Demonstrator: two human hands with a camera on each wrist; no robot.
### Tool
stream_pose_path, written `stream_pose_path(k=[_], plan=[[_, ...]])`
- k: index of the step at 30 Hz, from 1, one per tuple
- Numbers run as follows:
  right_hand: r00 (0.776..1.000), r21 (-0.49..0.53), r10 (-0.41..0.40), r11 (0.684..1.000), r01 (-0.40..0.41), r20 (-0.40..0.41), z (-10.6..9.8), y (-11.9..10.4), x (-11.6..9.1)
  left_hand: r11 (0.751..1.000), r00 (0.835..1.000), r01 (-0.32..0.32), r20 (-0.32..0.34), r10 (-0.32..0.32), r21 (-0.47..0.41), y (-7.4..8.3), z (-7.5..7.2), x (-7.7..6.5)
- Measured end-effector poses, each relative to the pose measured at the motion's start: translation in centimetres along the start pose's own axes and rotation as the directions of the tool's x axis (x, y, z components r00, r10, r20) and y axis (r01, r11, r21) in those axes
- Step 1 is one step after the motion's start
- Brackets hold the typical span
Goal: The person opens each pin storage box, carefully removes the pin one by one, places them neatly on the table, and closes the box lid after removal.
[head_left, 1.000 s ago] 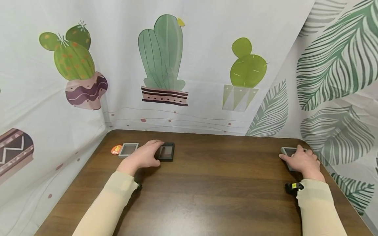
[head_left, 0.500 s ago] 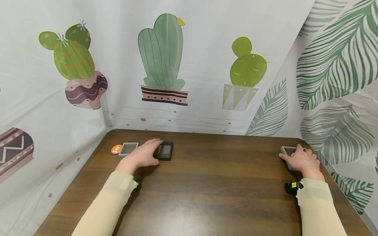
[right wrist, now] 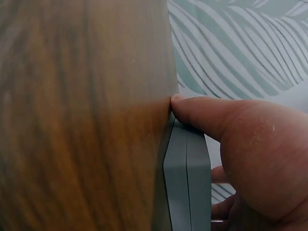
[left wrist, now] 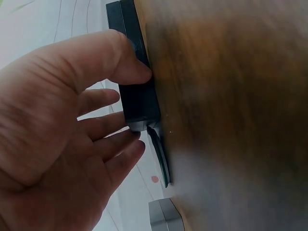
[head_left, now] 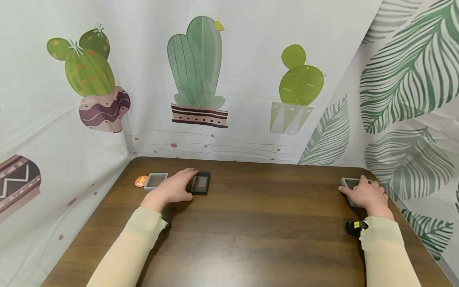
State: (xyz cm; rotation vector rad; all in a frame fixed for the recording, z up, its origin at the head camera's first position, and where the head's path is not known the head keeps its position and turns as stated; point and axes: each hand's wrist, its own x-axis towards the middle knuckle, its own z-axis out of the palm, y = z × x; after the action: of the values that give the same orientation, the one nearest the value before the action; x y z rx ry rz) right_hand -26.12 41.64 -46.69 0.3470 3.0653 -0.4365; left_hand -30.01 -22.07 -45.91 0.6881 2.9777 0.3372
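My left hand (head_left: 173, 187) grips a flat black square frame (head_left: 203, 184) with a clear window, lying on the table. In the left wrist view the thumb presses the near side of the black frame (left wrist: 139, 103), with the fingers beyond it. Against its end leans a thin dark disc (left wrist: 160, 159), tilted; the hand hides it in the head view. My right hand (head_left: 367, 196) holds a similar grey frame (head_left: 348, 182) at the far right corner and covers most of it. In the right wrist view its thumb touches the end of the grey frame (right wrist: 187, 183).
Left of my left hand lies another grey frame (head_left: 156, 181), partly over or against a round orange disc (head_left: 141, 181). The brown wooden table (head_left: 251, 231) meets a printed cloth (head_left: 251, 79) at the back and sides. Small dark wrist cameras (head_left: 355, 227) sit at the cuffs.
My left hand and the black frame have slid very slightly to the left over the last second. The right hand and its grey frame have stayed in place.
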Motion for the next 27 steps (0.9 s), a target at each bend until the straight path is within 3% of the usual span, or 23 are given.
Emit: stream_pose_path(k=[12,21,27], plan=[[1.0,0.006,0.023,1.0,-0.023,-0.013,-0.2,-0.1,-0.1,0.999,0.999,0.032,0.003,-0.032,-0.012,-0.2,0.0,-0.1],[0.996,0.022,0.08,0.997,-0.081,0.028,-0.7,-1.1,-0.5,1.0,1.0,0.023,0.003,-0.023,-0.004,0.0,0.0,0.0],[0.998,0.03,0.064,0.997,-0.064,0.024,-0.9,-2.3,-0.6,1.0,1.0,0.026,0.003,-0.026,0.001,0.0,-0.1,-0.1]])
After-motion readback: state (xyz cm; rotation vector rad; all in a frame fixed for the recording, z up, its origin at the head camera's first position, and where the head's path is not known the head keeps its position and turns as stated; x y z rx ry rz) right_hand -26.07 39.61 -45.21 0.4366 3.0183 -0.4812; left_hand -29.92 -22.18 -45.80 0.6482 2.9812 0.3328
